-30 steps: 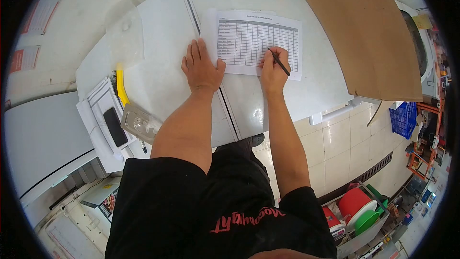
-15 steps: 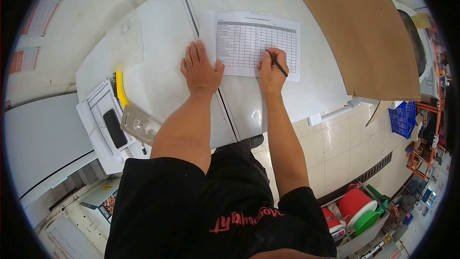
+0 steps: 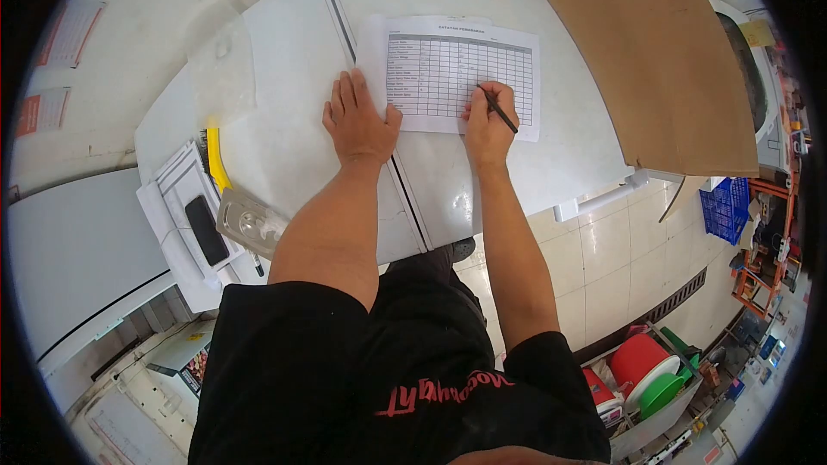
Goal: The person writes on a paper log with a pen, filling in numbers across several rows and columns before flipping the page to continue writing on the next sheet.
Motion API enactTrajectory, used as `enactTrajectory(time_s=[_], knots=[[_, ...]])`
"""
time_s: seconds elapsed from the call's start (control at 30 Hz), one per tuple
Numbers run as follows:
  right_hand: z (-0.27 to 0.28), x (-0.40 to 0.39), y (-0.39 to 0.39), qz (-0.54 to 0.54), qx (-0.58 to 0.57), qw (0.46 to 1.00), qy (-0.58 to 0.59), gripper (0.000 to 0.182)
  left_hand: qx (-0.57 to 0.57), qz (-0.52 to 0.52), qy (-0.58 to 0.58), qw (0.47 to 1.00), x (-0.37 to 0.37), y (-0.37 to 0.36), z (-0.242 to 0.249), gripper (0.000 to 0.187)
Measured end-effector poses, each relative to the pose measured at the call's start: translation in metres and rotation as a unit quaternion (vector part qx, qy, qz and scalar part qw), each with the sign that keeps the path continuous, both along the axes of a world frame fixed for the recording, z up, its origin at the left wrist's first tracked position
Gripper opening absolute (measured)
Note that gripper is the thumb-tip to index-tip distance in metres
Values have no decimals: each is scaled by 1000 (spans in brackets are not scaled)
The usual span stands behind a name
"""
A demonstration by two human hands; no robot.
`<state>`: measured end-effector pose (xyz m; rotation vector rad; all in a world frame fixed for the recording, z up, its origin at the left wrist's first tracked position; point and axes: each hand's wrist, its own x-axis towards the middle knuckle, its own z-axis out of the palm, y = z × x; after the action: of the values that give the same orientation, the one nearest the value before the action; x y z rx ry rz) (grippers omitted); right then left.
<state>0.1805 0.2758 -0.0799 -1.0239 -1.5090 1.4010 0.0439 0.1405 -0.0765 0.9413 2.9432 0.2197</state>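
A printed table form on white paper (image 3: 439,69) lies on the white surface (image 3: 293,146), with more sheets showing beneath it. My right hand (image 3: 491,125) rests over the form's lower right part, its fingers closed round a black pen (image 3: 501,110). The pen's upper end points down and right, and its other end is by my fingertips. My left hand (image 3: 357,125) lies flat on the surface with its fingers spread. Its thumb touches the paper's lower left edge.
Brown cardboard (image 3: 655,60) stands at the right. On the left are a black phone (image 3: 207,230) on white papers, a metal tray (image 3: 245,222), a yellow-handled brush (image 3: 217,159) and a clear plastic bag (image 3: 222,69). A blue basket (image 3: 725,211) is at far right.
The form sits very slightly higher in view. Both hands stay in nearly the same places, the right one still on the pen.
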Motion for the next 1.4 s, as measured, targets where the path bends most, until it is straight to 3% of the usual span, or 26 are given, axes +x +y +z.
enactTrajectory(time_s=[1.4], knots=[[-4, 0, 4, 5, -5, 1000, -3, 13, 14, -3, 4, 1000, -1, 0, -3, 88]])
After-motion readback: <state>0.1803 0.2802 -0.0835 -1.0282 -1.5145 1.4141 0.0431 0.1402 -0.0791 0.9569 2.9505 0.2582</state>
